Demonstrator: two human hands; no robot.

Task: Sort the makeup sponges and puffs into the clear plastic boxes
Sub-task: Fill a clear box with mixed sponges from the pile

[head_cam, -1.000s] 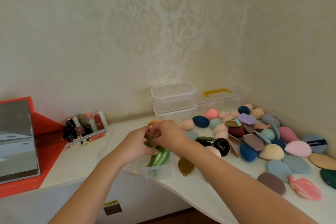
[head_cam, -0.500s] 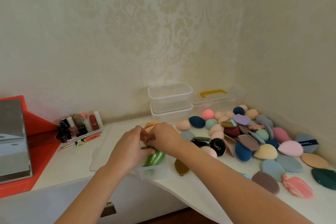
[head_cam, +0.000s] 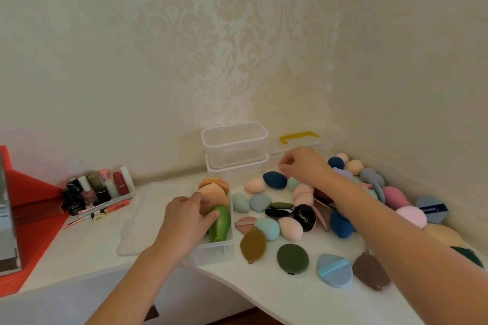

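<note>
A clear plastic box [head_cam: 214,248] stands near the table's front edge, holding a shiny green puff [head_cam: 220,223] and several orange puffs [head_cam: 214,188]. My left hand [head_cam: 186,221] rests on the box, fingers touching the green puff. My right hand [head_cam: 303,165] hovers over the pile of sponges and puffs, fingers pinched near a pink sponge; whether it grips anything is unclear. A dark blue sponge [head_cam: 274,179] lies just left of that hand. Two more clear boxes [head_cam: 235,149] are stacked at the wall.
The box's clear lid [head_cam: 148,216] lies left of it. A tray of lipsticks and nail polish [head_cam: 97,192] and a red case [head_cam: 31,208] sit at left. A yellow-handled clear box [head_cam: 299,141] stands in the corner. Loose puffs [head_cam: 292,257] lie along the front edge.
My right hand left the box and reached right and back to the pile. My left hand stayed at the box on the green puff. The view shifted right.
</note>
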